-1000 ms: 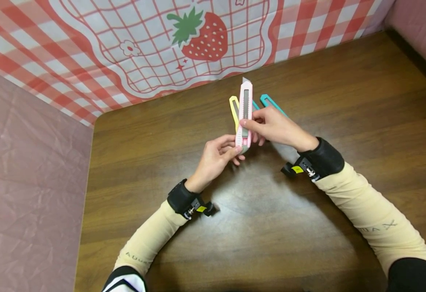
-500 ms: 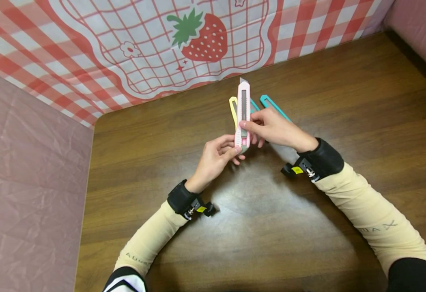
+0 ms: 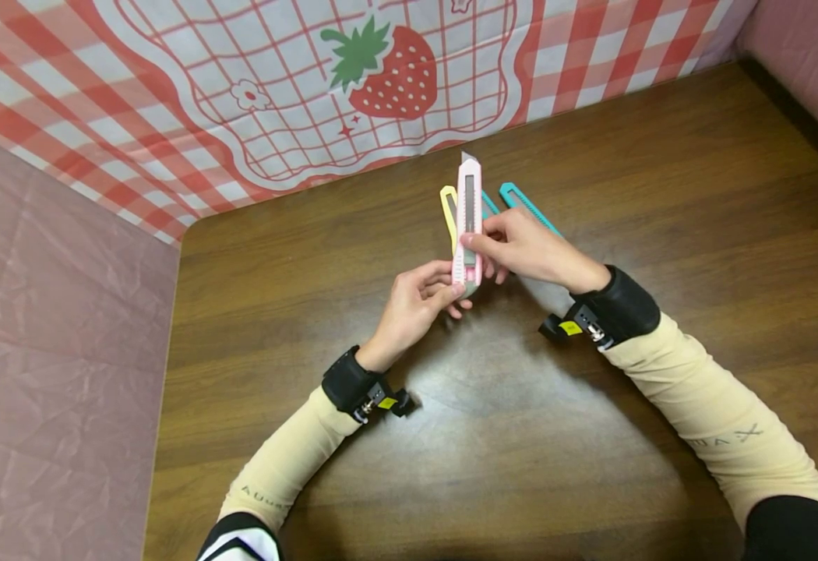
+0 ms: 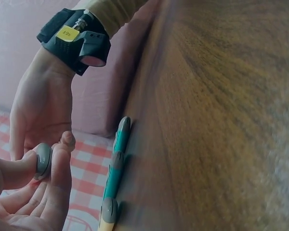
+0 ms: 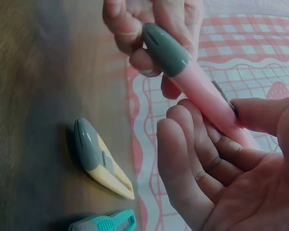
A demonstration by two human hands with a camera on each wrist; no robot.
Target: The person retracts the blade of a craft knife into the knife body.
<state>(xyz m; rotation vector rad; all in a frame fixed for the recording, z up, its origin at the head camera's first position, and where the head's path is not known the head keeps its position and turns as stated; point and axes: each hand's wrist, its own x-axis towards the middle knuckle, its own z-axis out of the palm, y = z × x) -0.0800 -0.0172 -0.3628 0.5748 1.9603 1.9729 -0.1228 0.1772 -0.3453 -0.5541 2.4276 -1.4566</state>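
Note:
Both hands hold a pink utility knife [image 3: 477,191] above the table, its blade tip [image 3: 468,157] sticking out at the far end. My left hand [image 3: 409,300] pinches the grey end of the handle between thumb and fingers. My right hand [image 3: 538,248] grips the body from the right. In the right wrist view, its thumb [image 5: 260,114] presses against the dark slider [image 5: 224,95] and its fingers lie under the pink body. A yellow utility knife [image 3: 447,210] and two teal ones, one at the far right [image 3: 521,201], lie behind, partly covered.
The wooden table [image 3: 297,257] carries the knives near its back. A red-checked cloth with a strawberry [image 3: 402,74] hangs along the back edge. Pink cloth [image 3: 51,351] hangs at the left and the far right.
The pink utility knife's blade end has shifted slightly to the left over the last second. Both hands keep their hold and stay almost in place.

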